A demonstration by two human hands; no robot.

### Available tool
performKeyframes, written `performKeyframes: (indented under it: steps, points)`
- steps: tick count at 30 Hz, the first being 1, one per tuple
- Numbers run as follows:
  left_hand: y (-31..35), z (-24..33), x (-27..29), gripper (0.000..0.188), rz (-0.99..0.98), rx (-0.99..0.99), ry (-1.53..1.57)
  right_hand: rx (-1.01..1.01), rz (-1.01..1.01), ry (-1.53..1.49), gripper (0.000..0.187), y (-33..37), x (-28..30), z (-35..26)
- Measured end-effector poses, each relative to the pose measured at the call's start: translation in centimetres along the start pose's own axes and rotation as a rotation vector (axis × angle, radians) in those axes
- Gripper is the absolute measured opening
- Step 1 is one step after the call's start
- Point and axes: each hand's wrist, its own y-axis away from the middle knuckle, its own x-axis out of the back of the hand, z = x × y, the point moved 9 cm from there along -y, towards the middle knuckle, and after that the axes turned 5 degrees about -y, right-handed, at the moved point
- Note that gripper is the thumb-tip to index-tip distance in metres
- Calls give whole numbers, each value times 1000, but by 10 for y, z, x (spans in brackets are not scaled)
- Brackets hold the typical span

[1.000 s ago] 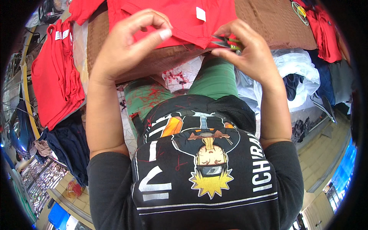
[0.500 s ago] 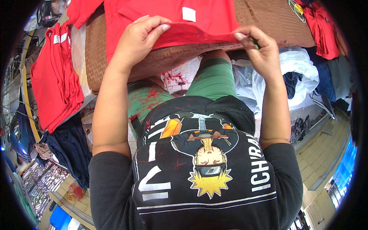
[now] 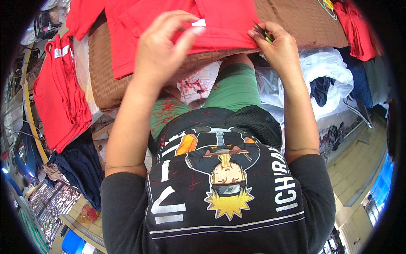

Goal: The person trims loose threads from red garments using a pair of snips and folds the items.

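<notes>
A red garment (image 3: 230,19) with a white label (image 3: 198,23) lies over a brown patterned cloth (image 3: 292,19) in front of me. My left hand (image 3: 167,46) hovers above its near part, somewhat blurred, thumb and fingers apart with nothing between them. My right hand (image 3: 272,40) is closed around small thread snips (image 3: 264,34) with dark blades and a yellow-green part. Its fingertips are at the garment's right edge; whether they also pinch the fabric is hard to see.
Red garments hang at the left (image 3: 59,93) and far right (image 3: 355,29). A clear plastic bag (image 3: 334,70) with dark cloth is right of my knees. Dark blue cloth (image 3: 80,165) hangs lower left. Red thread scraps (image 3: 167,111) lie on my green shorts.
My left hand has let go of the garment's near edge and opened. That edge, stretched up between both hands before, now lies lower on the cloth. The snips show more clearly in my right hand.
</notes>
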Motion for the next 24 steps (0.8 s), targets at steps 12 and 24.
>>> performKeyframes:
  steps: [12, 24]
  points:
    - [6, 3, -51, 21, 1, 81, -29, 60, -41, -207, 16, -2, -31, -19]
    - [9, -49, -60, 26, -150, 559, 522, -67, -157, -246, 18, -5, -39, -6]
